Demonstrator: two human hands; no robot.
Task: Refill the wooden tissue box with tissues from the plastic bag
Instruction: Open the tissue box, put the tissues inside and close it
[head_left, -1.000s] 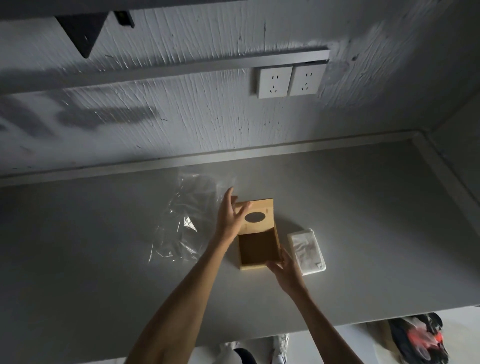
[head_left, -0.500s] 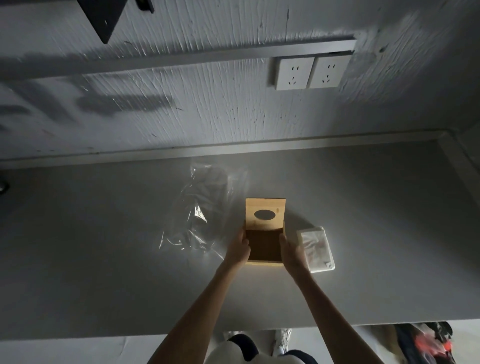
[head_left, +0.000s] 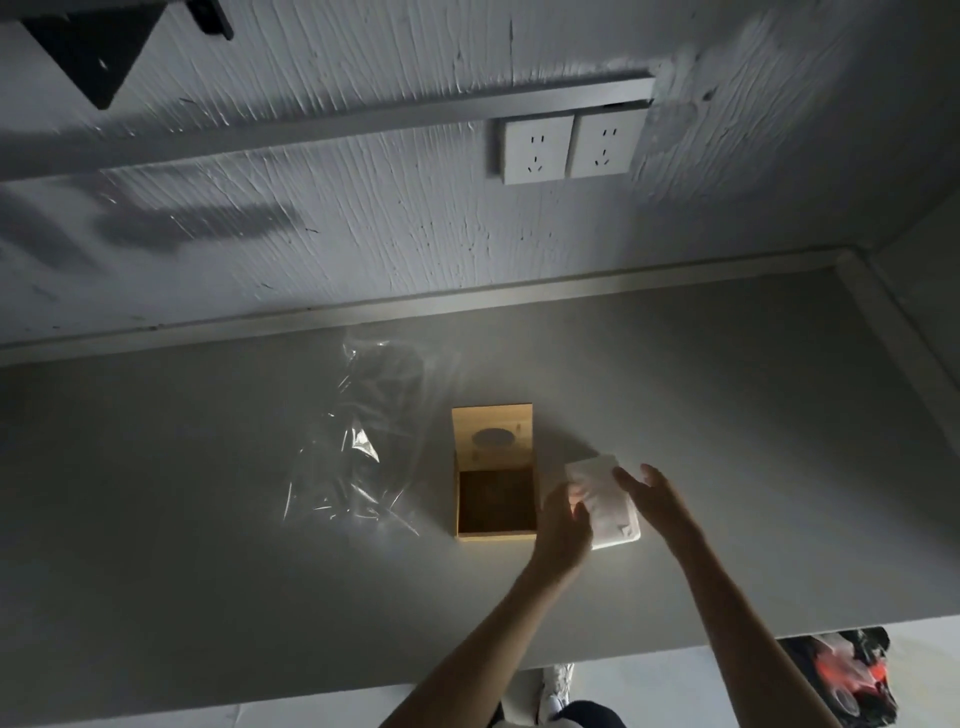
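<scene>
The wooden tissue box (head_left: 496, 501) stands on the grey table with its lid (head_left: 492, 436) tipped up at the far side; the lid has an oval hole and the inside of the box looks dark. Just right of the box lies a white stack of tissues (head_left: 605, 501). My left hand (head_left: 563, 525) rests on the stack's left edge and my right hand (head_left: 649, 496) touches its right edge, fingers spread on both sides. A crumpled clear plastic bag (head_left: 363, 452) lies left of the box, flat on the table.
The grey table (head_left: 208, 519) runs to a textured white wall with two sockets (head_left: 566, 148). A raised rim borders the table at the back and right. Below the front edge I see shoes (head_left: 556, 691) and a red-and-black item (head_left: 841, 675) on the floor.
Both hands have left the sides of the wooden box and moved right onto the tissue stack. The lid stays open. The view has shifted slightly.
</scene>
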